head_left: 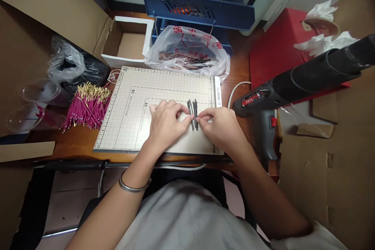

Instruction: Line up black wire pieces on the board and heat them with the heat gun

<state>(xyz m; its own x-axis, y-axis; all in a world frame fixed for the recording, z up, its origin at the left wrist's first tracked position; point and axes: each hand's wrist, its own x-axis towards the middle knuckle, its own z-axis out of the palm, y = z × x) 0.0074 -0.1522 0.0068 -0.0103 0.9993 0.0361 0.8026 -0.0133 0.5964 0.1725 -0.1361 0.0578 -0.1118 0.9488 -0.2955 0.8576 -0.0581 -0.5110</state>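
Several short, thin black wires (193, 105) with pale tips lie side by side on the paper trimmer's gridded board (164, 82). From the left, my left hand (167, 123) has its thumb and index finger closed at the middle of these wires. On their other side, my right hand (218, 125) pinches at the right edge of the same group. The fingertips nearly meet and hide part of the wires. How many pieces each pinch grips is too small to tell.
Maroon wires with gold ends (88, 107) are piled at left beside clear plastic cups (43, 91). Behind the board stand a clear bag (187, 50) of dark wires, an open white box (125, 60) and a blue rack (199, 9). A black heat gun (263, 105) and red box (272, 50) occupy the right.
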